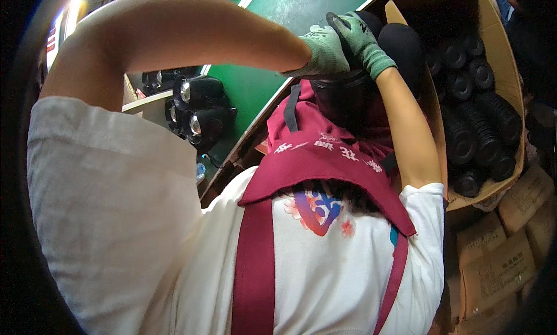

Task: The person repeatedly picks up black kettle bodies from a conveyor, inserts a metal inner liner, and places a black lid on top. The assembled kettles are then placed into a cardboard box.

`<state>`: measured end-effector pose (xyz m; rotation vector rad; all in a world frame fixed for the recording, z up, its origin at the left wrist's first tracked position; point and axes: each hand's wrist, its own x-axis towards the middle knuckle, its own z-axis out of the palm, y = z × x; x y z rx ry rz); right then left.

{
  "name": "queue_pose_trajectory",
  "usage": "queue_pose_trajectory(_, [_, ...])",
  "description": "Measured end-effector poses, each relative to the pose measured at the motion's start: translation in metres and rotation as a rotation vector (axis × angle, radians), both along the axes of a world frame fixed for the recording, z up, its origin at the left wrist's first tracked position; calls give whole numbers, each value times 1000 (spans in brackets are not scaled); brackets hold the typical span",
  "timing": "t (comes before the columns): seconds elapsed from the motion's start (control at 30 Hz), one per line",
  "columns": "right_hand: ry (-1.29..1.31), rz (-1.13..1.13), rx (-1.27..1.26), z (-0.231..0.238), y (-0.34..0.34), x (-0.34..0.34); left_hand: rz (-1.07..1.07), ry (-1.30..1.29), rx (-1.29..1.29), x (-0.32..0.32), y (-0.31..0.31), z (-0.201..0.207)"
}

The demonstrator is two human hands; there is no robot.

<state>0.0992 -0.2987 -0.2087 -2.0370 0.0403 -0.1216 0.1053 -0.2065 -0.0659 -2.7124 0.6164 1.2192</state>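
Both hands wear pale green work gloves and meet at the top centre, over my lap. My left hand (326, 49) reaches across from the left, its fingers closed against a black part (346, 46). From the other side my right hand (361, 42) is wrapped round the same part, thumb side up. Its shape is mostly hidden by the gloves. Just below the hands, a dark rounded, cylinder-like thing (342, 97) sits in front of the maroon apron (325, 152); I cannot tell whether it joins the held part.
An open cardboard box (438, 132) at the right holds stacks of black ribbed round pieces (461, 140). Flattened brown cartons (502, 265) lie below it. Left of the hands runs a green-topped table (255, 97), with black housings with shiny lenses (200, 111) beside it.
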Motion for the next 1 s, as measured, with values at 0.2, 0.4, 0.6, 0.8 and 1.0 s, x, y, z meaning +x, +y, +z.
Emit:
queue_pose_trajectory(0.2, [-180, -282, -686, 77, 3, -63, -611, -69, -457, 29, 70, -4])
queue_pose_trajectory(0.4, [-124, 69, -643, 110, -41, -82, -689, -44, -570, 36, 56, -3])
queue_pose_trajectory(0.6, [1021, 1006, -228, 120, -99, 16, -655, 20, -494, 13, 21, 21])
queue_pose_trajectory(0.8, [358, 1081, 25, 88, -107, -16, -786, -36, -578, 35, 19, 7])
queue_pose_trajectory(1.0, [565, 743, 24, 114, -98, -52, -985, -82, -738, 55, 14, -19])
